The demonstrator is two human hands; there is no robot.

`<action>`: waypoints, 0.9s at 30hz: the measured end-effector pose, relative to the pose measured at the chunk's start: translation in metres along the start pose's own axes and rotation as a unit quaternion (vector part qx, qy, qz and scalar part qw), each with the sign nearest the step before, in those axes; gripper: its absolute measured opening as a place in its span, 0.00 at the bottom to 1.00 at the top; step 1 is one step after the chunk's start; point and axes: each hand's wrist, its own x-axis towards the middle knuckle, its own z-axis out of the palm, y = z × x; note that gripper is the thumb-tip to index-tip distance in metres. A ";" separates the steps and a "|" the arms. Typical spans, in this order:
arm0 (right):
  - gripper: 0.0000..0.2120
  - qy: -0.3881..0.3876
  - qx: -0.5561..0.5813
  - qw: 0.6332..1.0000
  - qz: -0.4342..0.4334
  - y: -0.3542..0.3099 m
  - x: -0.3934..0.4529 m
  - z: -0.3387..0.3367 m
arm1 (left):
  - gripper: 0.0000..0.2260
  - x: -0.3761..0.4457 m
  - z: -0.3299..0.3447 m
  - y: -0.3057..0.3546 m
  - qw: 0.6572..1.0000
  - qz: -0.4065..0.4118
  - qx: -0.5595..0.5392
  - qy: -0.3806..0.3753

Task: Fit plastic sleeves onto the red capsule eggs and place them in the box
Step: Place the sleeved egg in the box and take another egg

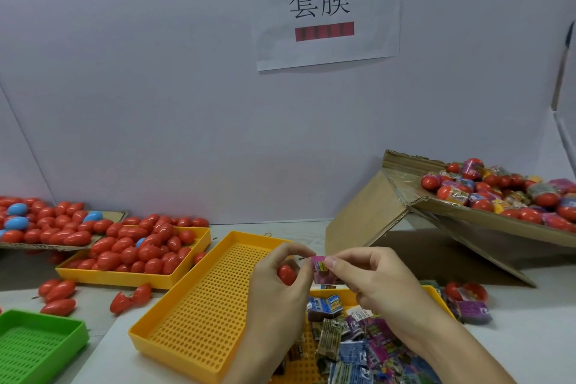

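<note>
Far left: cardboard sheet (62, 247) heaped with red capsule eggs (59, 227), a few blue eggs (17, 223) among them.

Lower left corner: green perforated tray (40, 349).

Table (103, 309) between the trays: loose red eggs (57, 293), one lying split open (129, 299).

Left of centre: yellow tray of eggs (124, 278), filled with red capsule eggs, one blue showing among them.

Centre: yellow perforated tray (199, 312), long and set at an angle, its near corner towards the viewer.

Left hand (277, 293): fingers curled, a red egg (286, 274) held inside the curl, fingertips meeting the plastic sleeve (321, 270) at its left edge.

Plastic sleeve: pink and printed, held in the air between both hands, above the trays (whether it already touches the egg cannot be told).

Right hand (377, 280): thumb and forefinger pinching the sleeve at its right edge, remaining fingers curled beneath.

Below the hands: a yellow tray (434, 296) holding a heap of flat printed sleeves (352, 349) in purple, blue and green.

Right of that tray: a few sleeved eggs (467, 299) lying on the table.

Far right: tilted cardboard box (374, 212), open, full of finished sleeved red eggs (498, 193).

Rear: white wall (156, 72) bearing a paper sign (327, 9) with two printed characters.
</note>
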 end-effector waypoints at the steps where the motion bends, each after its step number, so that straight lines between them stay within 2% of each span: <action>1: 0.09 0.004 0.004 1.000 -0.006 0.000 0.000 0.000 | 0.07 0.000 0.001 0.000 1.000 -0.001 0.002 -0.006; 11: 0.08 0.006 0.067 0.998 0.002 0.004 0.002 0.001 | 0.07 -0.001 0.002 -0.001 1.000 -0.014 0.001 -0.021; 14: 0.08 0.008 0.076 0.997 0.000 0.005 0.003 0.000 | 0.04 -0.001 0.000 -0.001 0.999 -0.024 -0.017 -0.031; 16: 0.07 0.046 0.080 0.996 -0.004 0.008 0.005 -0.002 | 0.01 0.001 -0.001 -0.003 0.995 -0.071 -0.063 -0.032; 20: 0.07 0.135 0.084 0.987 0.005 0.016 0.012 -0.008 | 0.14 0.006 -0.001 -0.008 0.948 -0.216 -0.226 -0.051; 21: 0.06 0.143 0.078 0.987 0.009 0.018 0.013 -0.009 | 0.14 0.007 0.000 -0.008 0.943 -0.233 -0.232 -0.051; 24: 0.06 0.153 0.078 0.985 0.013 0.019 0.013 -0.010 | 0.04 0.004 0.002 -0.011 0.958 -0.233 -0.154 -0.063; 27: 0.09 0.159 0.072 0.985 0.007 0.018 0.012 -0.010 | 0.03 0.001 0.002 -0.009 0.973 -0.186 -0.111 -0.080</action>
